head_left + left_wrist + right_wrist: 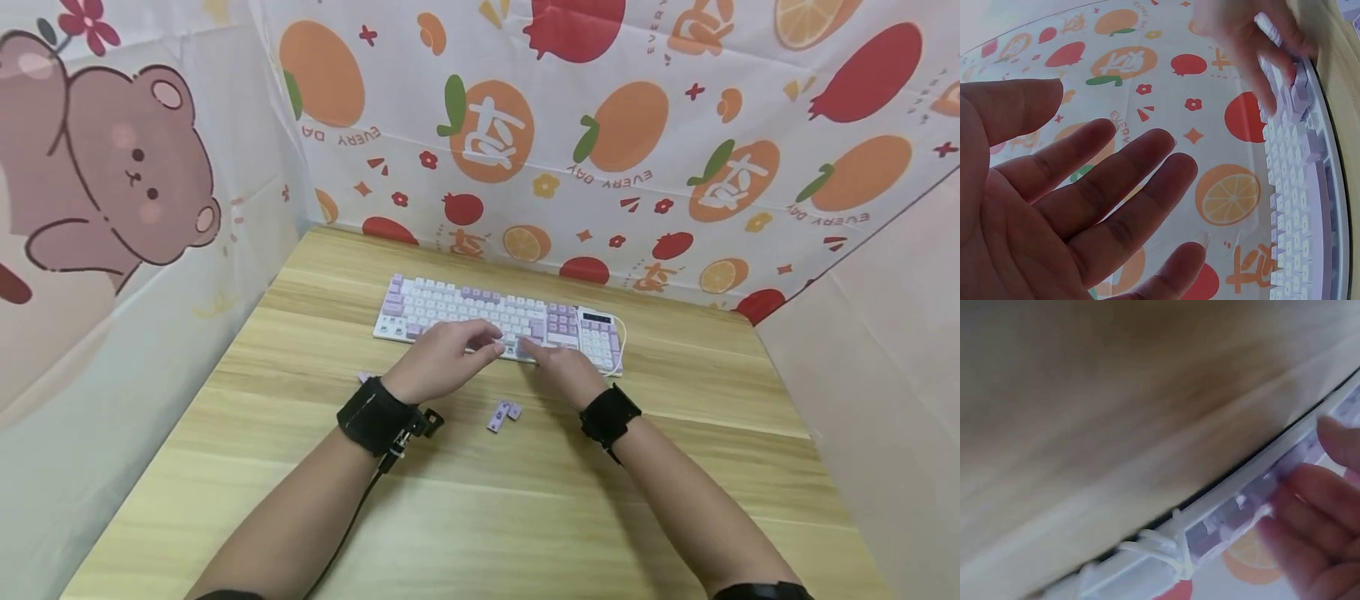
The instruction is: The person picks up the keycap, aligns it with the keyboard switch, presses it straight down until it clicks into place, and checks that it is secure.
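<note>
A white and purple keyboard lies along the far part of the table. Over its front edge hovers my left hand; in the left wrist view its fingers are spread and hold nothing. My right hand reaches onto the front row right of the space bar, index finger extended to the keys. In the right wrist view, its fingertips touch or nearly touch purple keys, thumb apart. Some front-row spots show bare switches. Nearer me lie loose purple keycaps.
Another purple piece shows partly behind my left wristband. A white cable loops at the keyboard's right end. A black cable runs along my left forearm. Printed cloth walls border the wooden table.
</note>
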A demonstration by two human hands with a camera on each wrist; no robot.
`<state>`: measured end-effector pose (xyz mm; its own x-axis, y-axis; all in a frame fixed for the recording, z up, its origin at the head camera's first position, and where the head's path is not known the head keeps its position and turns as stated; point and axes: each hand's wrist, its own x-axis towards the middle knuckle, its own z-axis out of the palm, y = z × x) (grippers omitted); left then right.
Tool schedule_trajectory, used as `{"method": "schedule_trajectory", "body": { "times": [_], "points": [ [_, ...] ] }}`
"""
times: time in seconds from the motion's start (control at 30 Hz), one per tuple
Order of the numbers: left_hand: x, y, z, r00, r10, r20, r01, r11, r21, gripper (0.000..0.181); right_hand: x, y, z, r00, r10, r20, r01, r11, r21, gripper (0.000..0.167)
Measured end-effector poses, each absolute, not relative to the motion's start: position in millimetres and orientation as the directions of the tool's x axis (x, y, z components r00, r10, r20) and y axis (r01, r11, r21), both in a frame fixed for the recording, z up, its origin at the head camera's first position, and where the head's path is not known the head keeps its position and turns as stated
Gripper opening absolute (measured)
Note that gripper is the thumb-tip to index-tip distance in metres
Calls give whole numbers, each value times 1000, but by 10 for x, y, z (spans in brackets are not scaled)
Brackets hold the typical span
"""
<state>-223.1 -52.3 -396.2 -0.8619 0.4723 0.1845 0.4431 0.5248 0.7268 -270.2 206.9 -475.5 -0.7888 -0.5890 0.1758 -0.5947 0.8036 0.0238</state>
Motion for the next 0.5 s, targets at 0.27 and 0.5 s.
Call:
{"method": "schedule_trajectory", "body": {
  "times": [0.27, 0.5],
  "points": [
    [-2225, -564, -3925, -864, 473, 171, 432, 522, 736, 30, -2641, 2073, -4605, -889, -457, -18, -443, 870, -216, 62],
    [-2192, -562, -3888, -857, 480, 185, 445, 510, 736, 29, -2467, 1992, -4575, -887, -461, 38, -449, 837, -314, 48]
  ]
}}
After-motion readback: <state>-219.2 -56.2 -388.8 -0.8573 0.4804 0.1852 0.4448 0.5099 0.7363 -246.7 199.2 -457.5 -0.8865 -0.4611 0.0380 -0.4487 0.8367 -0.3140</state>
